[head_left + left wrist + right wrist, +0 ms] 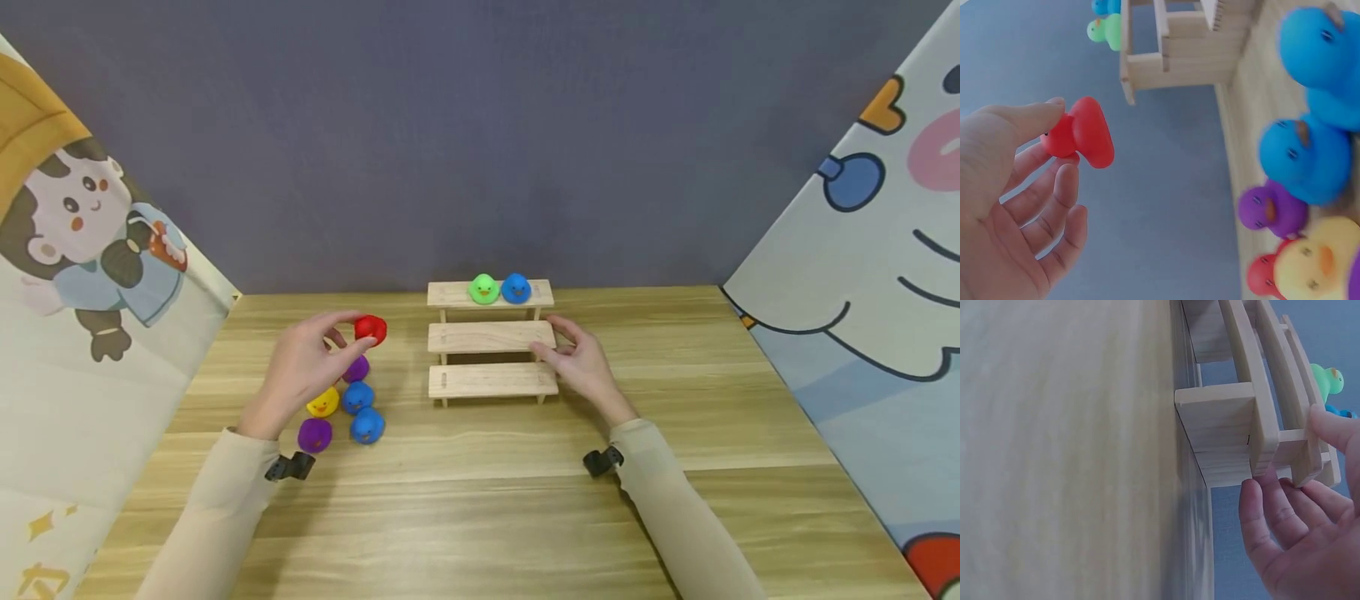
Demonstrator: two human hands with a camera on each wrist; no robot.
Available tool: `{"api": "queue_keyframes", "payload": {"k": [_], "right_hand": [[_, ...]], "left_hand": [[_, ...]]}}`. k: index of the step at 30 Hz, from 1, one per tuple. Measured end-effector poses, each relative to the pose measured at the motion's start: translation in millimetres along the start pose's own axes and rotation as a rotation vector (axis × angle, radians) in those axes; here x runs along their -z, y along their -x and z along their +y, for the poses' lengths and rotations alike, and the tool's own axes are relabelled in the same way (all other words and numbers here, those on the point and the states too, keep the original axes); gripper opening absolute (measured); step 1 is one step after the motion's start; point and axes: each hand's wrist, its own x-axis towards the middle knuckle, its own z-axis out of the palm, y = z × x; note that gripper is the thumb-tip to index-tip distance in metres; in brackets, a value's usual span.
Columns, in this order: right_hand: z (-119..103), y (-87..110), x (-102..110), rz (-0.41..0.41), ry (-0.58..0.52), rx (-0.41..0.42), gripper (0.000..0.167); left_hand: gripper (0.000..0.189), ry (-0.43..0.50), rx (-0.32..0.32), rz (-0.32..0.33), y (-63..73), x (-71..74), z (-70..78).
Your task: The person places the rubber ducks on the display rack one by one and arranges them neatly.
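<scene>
Between thumb and fingertips, my left hand (303, 362) pinches a red rubber duck (371, 331), held up over the left part of the table; in the left wrist view its flat base faces away from the palm. My right hand (585, 367) holds the right end of a three-step wooden stand (487, 337), thumb on the middle step and the other fingers at the step ends. On the top step, a green duck (483, 289) sits beside a blue duck (516, 288).
Left of the stand, below the left hand, several ducks stand close together: purple (315, 435), yellow (322, 403) and blue (367, 426) ones. Another red duck (1262, 275) shows behind the yellow one in the left wrist view. A grey partition (480, 150) rises behind the table.
</scene>
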Motion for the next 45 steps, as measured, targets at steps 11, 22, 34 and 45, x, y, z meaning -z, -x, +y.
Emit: {"api": "queue_keyframes", "payload": {"k": [11, 22, 34, 45], "right_hand": [[1.3, -3.3, -1.2, -0.010, -0.026, 0.015, 0.077], [3.7, -4.8, -0.6, -0.010, -0.062, 0.011, 0.077], [-0.7, 0.0, -3.8, -0.011, -0.053, 0.002, 0.074], [0.5, 0.0, 0.2, -0.013, -0.037, -0.005, 0.076]], "left_hand": [[0.040, -0.008, -0.097, -0.007, -26.0, -7.2, 23.1], [0.041, 0.023, -0.088, -0.035, -46.4, -22.6, 29.7], [0.041, 0.078, -0.078, -0.083, -67.2, -33.8, 35.7], [0.040, 0.109, -0.082, -0.122, -85.0, -45.6, 50.5]]}}
